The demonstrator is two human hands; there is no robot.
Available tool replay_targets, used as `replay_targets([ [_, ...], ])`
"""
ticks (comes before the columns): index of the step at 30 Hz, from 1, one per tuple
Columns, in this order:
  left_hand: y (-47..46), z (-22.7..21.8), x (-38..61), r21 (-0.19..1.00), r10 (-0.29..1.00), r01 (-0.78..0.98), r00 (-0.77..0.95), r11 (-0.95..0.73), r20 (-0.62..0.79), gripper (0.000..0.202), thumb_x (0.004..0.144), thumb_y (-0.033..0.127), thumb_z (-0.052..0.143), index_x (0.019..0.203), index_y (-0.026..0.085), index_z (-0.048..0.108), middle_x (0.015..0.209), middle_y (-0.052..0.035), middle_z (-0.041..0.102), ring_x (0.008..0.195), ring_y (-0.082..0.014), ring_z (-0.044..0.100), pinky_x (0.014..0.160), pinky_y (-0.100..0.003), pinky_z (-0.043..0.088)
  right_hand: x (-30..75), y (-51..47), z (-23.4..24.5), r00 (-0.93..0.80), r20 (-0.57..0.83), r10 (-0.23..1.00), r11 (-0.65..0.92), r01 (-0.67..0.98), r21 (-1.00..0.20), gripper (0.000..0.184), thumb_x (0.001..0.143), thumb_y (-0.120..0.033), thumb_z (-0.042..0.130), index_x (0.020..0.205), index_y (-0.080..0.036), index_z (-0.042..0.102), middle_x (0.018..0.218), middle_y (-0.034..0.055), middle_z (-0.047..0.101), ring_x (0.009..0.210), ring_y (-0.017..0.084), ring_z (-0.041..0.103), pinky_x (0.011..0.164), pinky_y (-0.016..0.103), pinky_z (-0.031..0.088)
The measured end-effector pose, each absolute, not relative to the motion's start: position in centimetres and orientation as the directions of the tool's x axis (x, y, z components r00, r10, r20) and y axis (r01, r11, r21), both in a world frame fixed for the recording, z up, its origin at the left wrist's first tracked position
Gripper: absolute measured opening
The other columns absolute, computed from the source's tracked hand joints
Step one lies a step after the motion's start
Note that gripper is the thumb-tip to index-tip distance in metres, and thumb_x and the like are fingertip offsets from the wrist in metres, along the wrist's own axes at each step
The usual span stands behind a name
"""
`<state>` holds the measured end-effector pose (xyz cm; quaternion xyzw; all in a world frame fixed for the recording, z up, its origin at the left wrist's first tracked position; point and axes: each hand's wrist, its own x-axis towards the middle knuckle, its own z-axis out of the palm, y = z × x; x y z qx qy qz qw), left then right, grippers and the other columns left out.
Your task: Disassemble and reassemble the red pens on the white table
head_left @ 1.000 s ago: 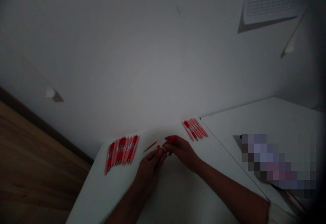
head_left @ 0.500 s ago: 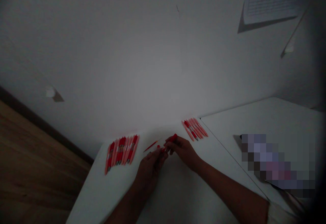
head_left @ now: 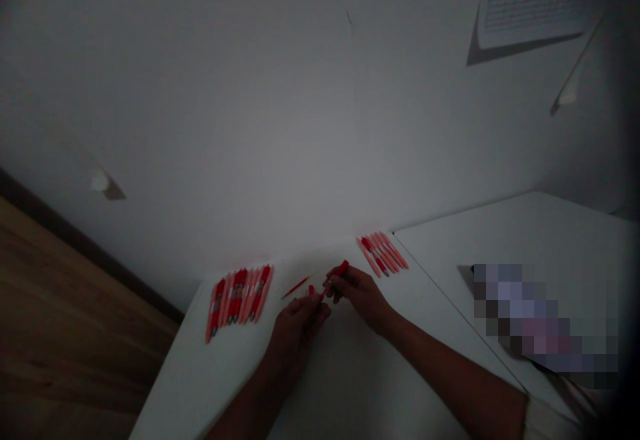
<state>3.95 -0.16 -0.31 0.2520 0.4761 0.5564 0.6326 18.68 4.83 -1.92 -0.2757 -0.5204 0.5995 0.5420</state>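
Note:
My right hand [head_left: 356,291] is closed around a red pen barrel [head_left: 343,268], whose upper end sticks out above the fingers. Its lower end points toward my left hand [head_left: 299,323]. That hand pinches a small red pen part [head_left: 311,290]; the fingers hide most of it. Between the two hands a thin reddish piece [head_left: 325,288] shows, too dark to make out fully. On the table just beyond my left hand lies a slim red pen refill [head_left: 296,287].
A row of red and pink pens [head_left: 240,297] lies to the left, and a smaller group of pens [head_left: 383,253] to the right near the wall [head_left: 300,127]. A blurred-out object [head_left: 530,313] rests on the right-hand table [head_left: 450,247]. Wooden boards [head_left: 65,320] stand at the left.
My hands have drawn slightly apart, so more of the thin piece between them shows. The pens and refill on the table have not moved.

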Motion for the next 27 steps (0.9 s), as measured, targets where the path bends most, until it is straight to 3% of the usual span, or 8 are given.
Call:
replay_targets([
  [13,-0.4,0.2,4.2,0.865,0.934,-0.413,-0.081,0.285,-0.347,0.023,0.062,0.021,0.082,0.076,0.01,0.068,0.066,-0.0023,0.065,0.059,-0.0094,0.063,0.058,-0.017,0.054,18.8,5.2,-2.5,-0.278,0.193,0.941,0.061,-0.423,-0.904,0.033,0.078,-0.045,0.067,0.09,-0.015,0.063,0.078,0.0043,0.068,0.062,0.013,0.061,0.06,0.028,0.049],
  [20,-0.3,0.0,4.2,0.889,0.944,-0.355,-0.049,0.288,-0.326,0.024,0.062,0.027,0.079,0.071,0.011,0.063,0.058,0.0035,0.056,0.047,-0.0043,0.052,0.043,-0.014,0.04,18.8,5.2,-2.6,-0.314,0.183,0.932,0.031,-0.433,-0.901,0.033,0.078,-0.045,0.067,0.092,-0.015,0.064,0.079,0.0045,0.068,0.063,0.013,0.062,0.061,0.029,0.05],
  [27,-0.3,-0.2,4.2,0.904,0.942,-0.312,-0.071,0.292,-0.328,0.022,0.063,0.027,0.076,0.068,0.012,0.061,0.057,0.0045,0.053,0.046,-0.0037,0.047,0.041,-0.015,0.035,18.9,5.9,-3.1,-0.257,0.159,0.953,0.01,-0.498,-0.867,0.034,0.076,-0.043,0.069,0.095,-0.015,0.064,0.081,0.0052,0.067,0.062,0.013,0.06,0.058,0.027,0.048],
])
